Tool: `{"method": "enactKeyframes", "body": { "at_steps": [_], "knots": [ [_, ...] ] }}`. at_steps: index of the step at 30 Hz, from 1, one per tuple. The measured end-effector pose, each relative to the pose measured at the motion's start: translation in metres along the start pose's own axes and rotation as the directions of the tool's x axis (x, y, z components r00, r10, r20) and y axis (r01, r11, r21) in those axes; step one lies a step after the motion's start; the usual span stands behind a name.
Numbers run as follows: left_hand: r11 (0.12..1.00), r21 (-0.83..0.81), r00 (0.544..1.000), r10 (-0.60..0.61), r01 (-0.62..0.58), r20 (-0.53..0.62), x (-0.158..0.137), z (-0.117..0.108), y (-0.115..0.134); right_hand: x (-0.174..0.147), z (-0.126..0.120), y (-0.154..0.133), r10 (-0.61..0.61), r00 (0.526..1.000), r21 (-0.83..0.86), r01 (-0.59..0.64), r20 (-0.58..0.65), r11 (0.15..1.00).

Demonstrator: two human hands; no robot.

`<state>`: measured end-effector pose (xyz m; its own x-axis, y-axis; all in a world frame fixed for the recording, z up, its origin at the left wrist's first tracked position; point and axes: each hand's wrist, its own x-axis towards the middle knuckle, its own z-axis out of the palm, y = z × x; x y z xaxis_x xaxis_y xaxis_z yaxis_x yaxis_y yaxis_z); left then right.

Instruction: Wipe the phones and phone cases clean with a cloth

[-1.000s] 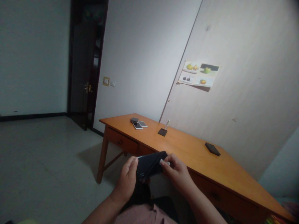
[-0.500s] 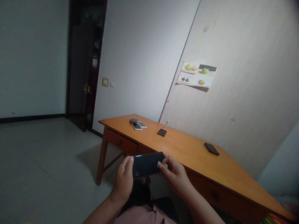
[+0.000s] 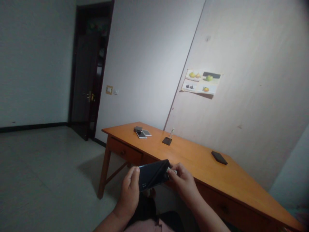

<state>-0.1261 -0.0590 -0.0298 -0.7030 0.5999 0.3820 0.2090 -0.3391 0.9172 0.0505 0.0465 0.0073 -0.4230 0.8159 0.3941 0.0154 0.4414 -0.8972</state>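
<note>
Left hand [image 3: 129, 190]: curled in a grip, thumb [image 3: 136, 177] uppermost.
Right hand [image 3: 183, 179]: pinching between thumb and fingers [image 3: 179, 166].
Forearms [image 3: 209, 211]: bare, angled inward from below.

A dusty-pink top [image 3: 147, 226] and dark legwear [image 3: 145, 207] are showing at bottom centre, the forearms [image 3: 205, 206] bare.

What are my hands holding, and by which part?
Your left hand holds the dark phone by its left end; your right hand pinches a small white thing, part unclear.
</note>
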Motion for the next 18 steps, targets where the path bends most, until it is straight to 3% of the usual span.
{"method": "enactKeyframes", "body": {
  "at_steps": [3, 8, 14, 18],
  "knots": [
    [1.0, 0.0, 1.0, 0.01, -0.01, -0.008, -0.001, 0.001, 0.002, 0.001, 0.002, 0.001, -0.006, 0.998, 0.017, 0.007, -0.055, 1.0],
    [0.999, 0.034, 0.999, 0.02, -0.019, -0.048, 0.001, -0.004, 0.007, -0.01, 0.006, -0.002, -0.098, 0.991, -0.165, 0.112, 0.088, 0.98],
    [1.0, 0.007, 1.0, 0.029, -0.029, -0.011, -0.001, -0.002, 0.007, -0.004, 0.006, 0.007, 0.027, 0.999, -0.047, -0.029, -0.047, 0.998],
    [1.0, 0.015, 1.0, 0.025, -0.025, -0.018, -0.001, -0.002, 0.008, -0.01, 0.011, -0.003, -0.093, 0.993, -0.194, 0.106, 0.077, 0.975]
  ]
}}
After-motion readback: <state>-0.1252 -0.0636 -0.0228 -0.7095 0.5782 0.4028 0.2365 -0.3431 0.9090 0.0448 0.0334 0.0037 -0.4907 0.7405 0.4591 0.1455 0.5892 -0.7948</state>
